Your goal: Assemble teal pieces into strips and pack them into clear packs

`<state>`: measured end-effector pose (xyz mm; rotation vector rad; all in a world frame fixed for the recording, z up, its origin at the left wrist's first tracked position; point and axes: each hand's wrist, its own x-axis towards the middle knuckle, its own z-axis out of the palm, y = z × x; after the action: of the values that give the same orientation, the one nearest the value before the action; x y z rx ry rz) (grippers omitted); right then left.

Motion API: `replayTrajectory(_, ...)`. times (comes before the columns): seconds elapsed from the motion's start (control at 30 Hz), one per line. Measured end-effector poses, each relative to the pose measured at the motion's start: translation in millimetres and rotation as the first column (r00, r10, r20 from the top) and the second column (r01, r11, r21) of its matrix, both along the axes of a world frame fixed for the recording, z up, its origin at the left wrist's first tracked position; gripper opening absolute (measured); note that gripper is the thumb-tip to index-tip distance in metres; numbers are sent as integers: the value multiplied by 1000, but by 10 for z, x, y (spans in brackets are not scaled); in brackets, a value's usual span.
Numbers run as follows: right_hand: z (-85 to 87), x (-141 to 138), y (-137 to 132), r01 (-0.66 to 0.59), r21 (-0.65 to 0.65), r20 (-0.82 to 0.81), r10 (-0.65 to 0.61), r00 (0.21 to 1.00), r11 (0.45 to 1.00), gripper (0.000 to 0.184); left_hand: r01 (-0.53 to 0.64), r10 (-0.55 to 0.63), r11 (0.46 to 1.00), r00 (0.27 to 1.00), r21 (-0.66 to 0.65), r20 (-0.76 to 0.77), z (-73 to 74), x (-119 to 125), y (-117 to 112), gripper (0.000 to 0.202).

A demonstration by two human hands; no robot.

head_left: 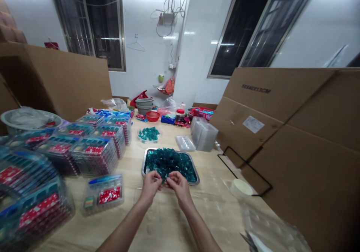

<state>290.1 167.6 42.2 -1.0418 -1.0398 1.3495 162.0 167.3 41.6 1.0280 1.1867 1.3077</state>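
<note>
My left hand (152, 186) and my right hand (178, 188) meet at the near edge of a metal tray (196, 174). Shiny, translucent teal pieces (168, 162) are heaped in the tray. Both hands are closed in a pinch, fingertips almost together, with a small teal piece (164, 179) showing between them; its exact kind is too small to tell. Under my forearms lies a faint clear plastic case (149, 207). A filled clear case (103, 194), holding a blue pen, a red patterned packet and a small striped block, lies left of my left hand.
Stacks of filled cases (94, 154) crowd the left. Beyond the tray are a round dish (150, 135) of teal pieces and stacked clear cases (205, 135). At right lie a tape roll (241, 188), a black wire frame (254, 165) and scissors (249, 240), beside a cardboard wall (317, 162).
</note>
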Motion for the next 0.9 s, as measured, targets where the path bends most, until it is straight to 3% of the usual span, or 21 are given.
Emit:
replayTrajectory(0.2,-54,13,50,-23,116,236,-5,972,993,33,39,-40,999,999,-21,-15,35,-14,-21,30)
replayTrajectory(0.4,62,109,86,53,193,319,-113,941,980,16,44,-45,999,994,-14,-102,56,-69,-1,17)
replayTrajectory(0.5,106,204,101,81,151,280,-122,952,985,22,10,-9,1000,991,5,-130,90,-145,53,20)
replayTrajectory(0.6,147,230,62,23,39,153,-29,988,999,31,-44,50,998,989,49,-140,180,-182,114,47)
replayTrajectory(0.67,182,191,3,-43,-62,12,44,999,997,34,-20,28,998,991,63,-133,263,-167,116,59)
replayTrajectory(0.8,223,52,-132,-171,-174,-169,142,975,970,34,185,-183,982,980,26,-72,392,-120,-25,32)
replayTrajectory(0.9,199,-47,-203,-237,-201,-225,190,956,951,35,227,-227,974,974,5,-23,412,-160,-166,22)
